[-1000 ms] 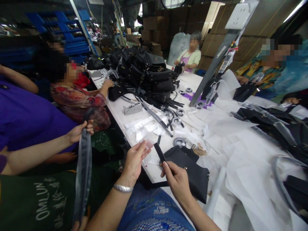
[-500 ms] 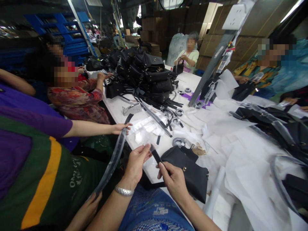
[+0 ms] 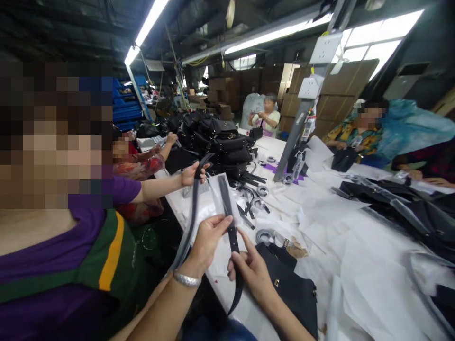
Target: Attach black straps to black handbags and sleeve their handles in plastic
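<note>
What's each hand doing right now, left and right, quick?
Left hand: closed, pinching the clear plastic sleeve around the black strap.
Right hand: closed, gripping the black strap lower down.

**Black strap going into a clear sleeve**

A narrow black strap point(image 3: 232, 237) is standing nearly upright in front of the camera, its upper part sitting inside a clear plastic sleeve point(image 3: 220, 199) that is showing pale and glossy against the white table. The sleeve is covering the strap from its top end down to about the middle, where the plastic's lower edge is bunching. Below that the strap is running bare, matte and dark, curving slightly and hanging down past the table's edge with its lower end dangling free. The strap is tilting a little, its top leaning away to the left.
</note>
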The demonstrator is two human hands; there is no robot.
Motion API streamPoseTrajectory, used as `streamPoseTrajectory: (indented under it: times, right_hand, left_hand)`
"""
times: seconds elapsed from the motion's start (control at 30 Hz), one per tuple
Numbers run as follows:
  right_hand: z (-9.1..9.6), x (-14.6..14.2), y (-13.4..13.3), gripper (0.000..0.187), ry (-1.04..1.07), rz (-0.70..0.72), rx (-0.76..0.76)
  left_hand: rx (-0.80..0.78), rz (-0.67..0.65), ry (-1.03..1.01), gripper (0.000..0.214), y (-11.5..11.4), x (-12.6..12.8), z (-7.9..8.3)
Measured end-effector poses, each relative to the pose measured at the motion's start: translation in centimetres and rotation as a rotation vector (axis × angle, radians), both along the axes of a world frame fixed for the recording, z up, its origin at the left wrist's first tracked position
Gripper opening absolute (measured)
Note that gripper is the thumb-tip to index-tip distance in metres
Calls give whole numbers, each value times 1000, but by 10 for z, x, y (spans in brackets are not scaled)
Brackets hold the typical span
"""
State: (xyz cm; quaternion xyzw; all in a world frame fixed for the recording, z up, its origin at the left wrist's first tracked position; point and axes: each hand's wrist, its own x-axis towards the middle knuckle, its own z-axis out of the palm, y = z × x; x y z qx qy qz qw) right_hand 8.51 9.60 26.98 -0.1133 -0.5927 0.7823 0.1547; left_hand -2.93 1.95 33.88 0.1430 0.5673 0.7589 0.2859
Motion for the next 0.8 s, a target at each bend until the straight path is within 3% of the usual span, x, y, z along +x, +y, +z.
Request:
streamPoseTrajectory:
  times: [0.07, 0.13, 0.23, 0.33, 0.4, 0.47, 0.53, 0.6, 0.7, 0.8]
  right_hand:
    - [15, -12, 7, 89, 56, -84, -1]
    - [22, -16, 18, 91, 58, -76, 50]
    - [18, -14, 34, 76, -42, -43, 224]
    - [17, -19, 49, 59, -108, -215, 275]
    - [31, -33, 56, 63, -81, -206, 126]
    - [54, -53, 61, 61, -33, -80, -90]
    - [80, -73, 67, 43, 40, -56, -290]
    - [105, -88, 76, 23, 152, -151, -436]
    - [137, -97, 97, 21, 322, -238, -515]
    - [156, -95, 110, 27, 425, -229, -469]
  left_hand:
    - [-22, -108, -10, 30, 5, 12, -7]
    - [-27, -140, -11, 33, 7, 18, -13]
    - [-25, -90, 39, 32, 2, 10, -11]
    - [-45, -64, 134, 30, -5, -6, -2]
    - [-54, -106, 179, 32, -7, -9, 1]
    - [-55, -164, 206, 33, -6, -4, -1]
    - [-56, -210, 209, 35, -5, 5, -10]
    - [-50, -259, 185, 39, -6, 16, -24]
    - [-60, -346, 146, 51, -13, 28, -54]
    - [-108, -358, 157, 53, -20, 30, -81]
